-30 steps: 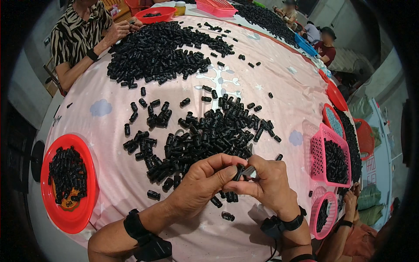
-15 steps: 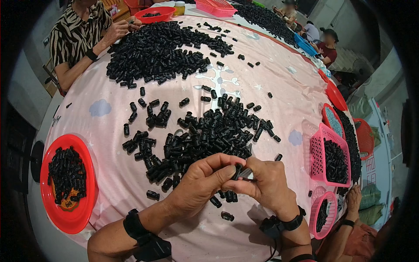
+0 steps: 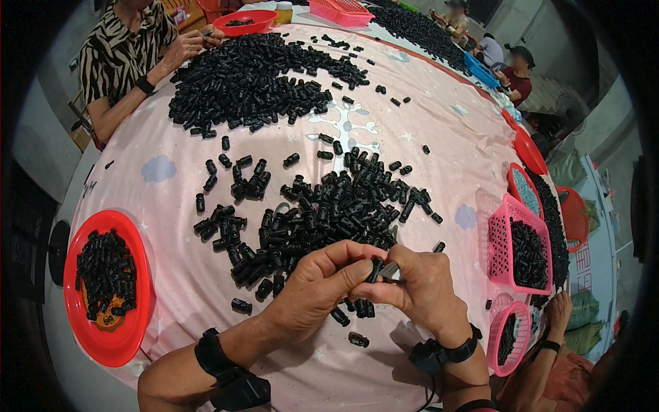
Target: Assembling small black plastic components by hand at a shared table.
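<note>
My left hand (image 3: 317, 287) and my right hand (image 3: 419, 285) meet over the near part of the table, both pinching one small black plastic piece (image 3: 377, 268) between thumbs and fingertips. Just beyond them spreads a loose pile of the same black pieces (image 3: 322, 209) on the pink patterned tablecloth (image 3: 171, 172). A few stray pieces (image 3: 358, 338) lie under and in front of my hands. Both wrists wear black bands.
A red round bowl (image 3: 103, 340) with black pieces sits at my left. Pink baskets (image 3: 498, 237) of pieces stand at the right. A larger heap (image 3: 254, 79) lies far across, where a person in a striped top (image 3: 117, 62) works. Another person's hand (image 3: 557, 312) rests lower right.
None of the piles has moved. My hands stay together in the same spot, with only slight finger movement on the black piece.
</note>
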The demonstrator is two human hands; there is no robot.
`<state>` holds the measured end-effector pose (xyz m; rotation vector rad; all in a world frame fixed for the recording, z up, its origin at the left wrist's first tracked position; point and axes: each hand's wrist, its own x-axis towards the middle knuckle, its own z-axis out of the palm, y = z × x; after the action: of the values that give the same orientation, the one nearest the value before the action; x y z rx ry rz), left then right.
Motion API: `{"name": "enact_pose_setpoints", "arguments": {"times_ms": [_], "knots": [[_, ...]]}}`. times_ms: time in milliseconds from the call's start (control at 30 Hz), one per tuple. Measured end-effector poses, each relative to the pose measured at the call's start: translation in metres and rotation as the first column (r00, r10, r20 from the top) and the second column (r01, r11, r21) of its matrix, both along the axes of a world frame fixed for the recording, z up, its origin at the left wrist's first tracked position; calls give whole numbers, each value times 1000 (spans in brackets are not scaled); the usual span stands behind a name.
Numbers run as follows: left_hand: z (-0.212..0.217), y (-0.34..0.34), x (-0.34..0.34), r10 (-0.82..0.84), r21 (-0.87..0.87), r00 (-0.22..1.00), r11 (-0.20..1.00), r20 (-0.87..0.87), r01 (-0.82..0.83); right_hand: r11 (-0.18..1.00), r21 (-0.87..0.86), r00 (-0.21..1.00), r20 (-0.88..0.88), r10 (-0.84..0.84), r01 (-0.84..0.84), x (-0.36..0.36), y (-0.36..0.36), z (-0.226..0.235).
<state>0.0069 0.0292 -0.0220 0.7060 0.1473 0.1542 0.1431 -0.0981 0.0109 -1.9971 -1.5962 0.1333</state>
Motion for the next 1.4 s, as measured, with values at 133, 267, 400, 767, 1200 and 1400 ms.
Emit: {"name": "enact_pose_setpoints", "arguments": {"times_ms": [133,267,400,767,1200,1400], "knots": [[0,1,0,-2,1,1000,1000,1,2,1000,12,1000,29,9,-10,0,-1,-2],[3,-1,0,-2,5,1000,1000,-7,3,1000,10,1000,-31,-5,5,0,-2,0],[0,-1,0,1,9,1000,1000,-2,-1,1000,-1,1000,6,-7,7,-1,-1,2],[6,-2,-2,-9,-49,999,999,-33,8,997,82,993,-116,16,-6,-6,-2,15],[5,1,0,-57,-44,998,997,-40,56,995,73,839,-537,93,-63,3,-4,19],[9,1,-1,-50,31,997,998,-59,51,995,77,846,-525,94,-64,4,-4,21]]}}
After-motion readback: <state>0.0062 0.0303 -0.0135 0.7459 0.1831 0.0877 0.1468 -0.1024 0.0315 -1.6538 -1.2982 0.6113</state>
